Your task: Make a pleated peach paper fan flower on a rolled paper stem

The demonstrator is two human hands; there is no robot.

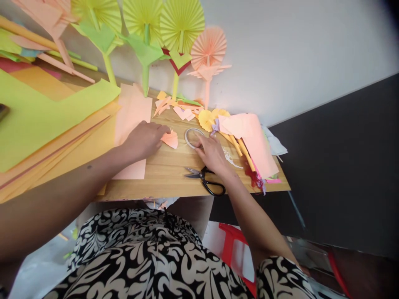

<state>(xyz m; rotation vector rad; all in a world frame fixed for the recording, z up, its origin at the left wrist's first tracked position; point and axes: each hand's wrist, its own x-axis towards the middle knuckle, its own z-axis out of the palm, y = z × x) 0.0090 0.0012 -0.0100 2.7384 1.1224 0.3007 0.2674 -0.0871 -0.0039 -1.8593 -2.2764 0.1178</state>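
My left hand (149, 137) is closed on a small peach folded paper piece (170, 139), its fingertips at the left end of it. Just to the right, a roll of tape (187, 139) lies on the wooden table (168, 170). My right hand (212, 153) reaches over the roll's right edge with fingers bent against it; whether they grip the tape is hard to make out. Scissors (204, 178) with black handles rest below my right hand, blades slightly apart and pointing left. Peach paper sheets (132, 104) lie under and behind my left hand.
Paper fans on stems (182, 29) lean on the wall at the back. Stacked yellow and orange sheets (62, 145) cover the left side. Paper scraps (183, 112), yellow paper sticks (246, 153), a peach sheet (249, 128) and string (230, 157) lie behind and right. A red stool (229, 245) stands below.
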